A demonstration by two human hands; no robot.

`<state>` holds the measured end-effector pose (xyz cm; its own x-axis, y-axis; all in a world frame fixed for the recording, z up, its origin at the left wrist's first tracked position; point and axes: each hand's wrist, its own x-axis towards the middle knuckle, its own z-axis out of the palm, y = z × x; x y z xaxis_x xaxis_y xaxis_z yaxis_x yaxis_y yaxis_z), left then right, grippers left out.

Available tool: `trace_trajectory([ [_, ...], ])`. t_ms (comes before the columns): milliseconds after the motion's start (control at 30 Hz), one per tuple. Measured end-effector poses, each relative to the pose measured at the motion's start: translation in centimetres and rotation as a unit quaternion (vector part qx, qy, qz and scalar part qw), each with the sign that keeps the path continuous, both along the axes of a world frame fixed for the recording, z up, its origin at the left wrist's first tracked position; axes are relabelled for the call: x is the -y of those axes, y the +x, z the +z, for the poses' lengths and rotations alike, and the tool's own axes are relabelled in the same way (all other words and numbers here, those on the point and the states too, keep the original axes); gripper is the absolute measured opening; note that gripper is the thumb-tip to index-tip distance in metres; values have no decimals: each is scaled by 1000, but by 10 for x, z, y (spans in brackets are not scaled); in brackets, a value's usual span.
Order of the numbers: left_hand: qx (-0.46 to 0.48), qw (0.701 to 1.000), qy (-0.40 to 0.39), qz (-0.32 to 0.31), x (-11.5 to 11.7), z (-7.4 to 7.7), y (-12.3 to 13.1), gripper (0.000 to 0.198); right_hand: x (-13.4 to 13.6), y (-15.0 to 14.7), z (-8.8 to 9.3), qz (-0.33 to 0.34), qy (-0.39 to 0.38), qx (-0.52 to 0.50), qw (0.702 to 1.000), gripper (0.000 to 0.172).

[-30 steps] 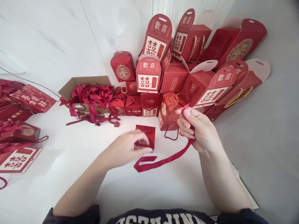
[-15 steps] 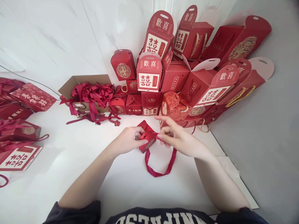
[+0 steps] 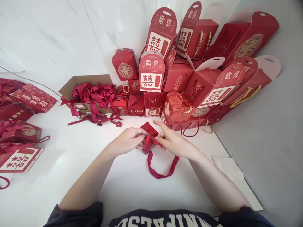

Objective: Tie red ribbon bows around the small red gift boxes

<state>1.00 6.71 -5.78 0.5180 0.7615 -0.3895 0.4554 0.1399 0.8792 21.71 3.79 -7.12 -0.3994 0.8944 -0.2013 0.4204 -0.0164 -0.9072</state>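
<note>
A small red gift box [image 3: 148,145] with its top flaps loose stands on the white table in front of me. My left hand [image 3: 130,140] grips its left side, the index finger reaching in over the opening. At the box's right side, my right hand [image 3: 171,141] pinches a strip of dark red ribbon between thumb and fingers, its index finger stretched out. The rest of the ribbon [image 3: 163,176] hangs in a loop toward me and lies on the table. The ribbon's part inside the box is hidden.
Behind the box stands a pile of red gift boxes [image 3: 151,71], some with rope handles. A cardboard box [image 3: 68,86] full of red ribbons is at back left. More red boxes [image 3: 21,159] lie far left. A grey wall [image 3: 267,126] bounds the right.
My left index finger has moved from the flap to over the box's opening. My right hand, with the ribbon, has come slightly left, closer to the box.
</note>
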Motion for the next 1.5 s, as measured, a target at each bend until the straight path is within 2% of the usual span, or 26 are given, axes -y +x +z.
trace_trajectory([
  [233,2,1000,12,-16,3,-1,3,26,-1,-7,-7,-2,12,-32,999,59],
  [400,4,1000,12,-14,2,-2,4,26,1,-4,-3,8,28,-15,999,55],
  [567,0,1000,9,-6,3,-1,4,26,1,2,2,11,17,-33,999,55],
  [800,17,1000,-1,-7,5,0,7,24,-1,-3,-5,18,-18,-64,998,54],
  [967,15,1000,9,-22,6,-5,7,23,1,-5,-5,14,2,-51,999,52],
  [1067,10,999,26,-21,5,-7,6,20,1,-5,-6,3,52,-2,999,49],
  [1167,-8,997,80,13,4,-7,5,21,-2,-6,-8,-73,185,91,976,32],
  [1233,-21,989,143,37,4,-5,5,21,-6,-6,-10,-98,249,89,959,25],
  [1267,-23,984,173,44,4,-4,5,21,-9,-7,-12,-86,255,61,961,25],
  [1400,11,976,207,60,4,3,4,18,-17,-7,-19,2,166,-74,983,31],
  [1500,22,973,211,86,2,6,3,17,-19,-6,-21,17,107,-116,987,37],
])
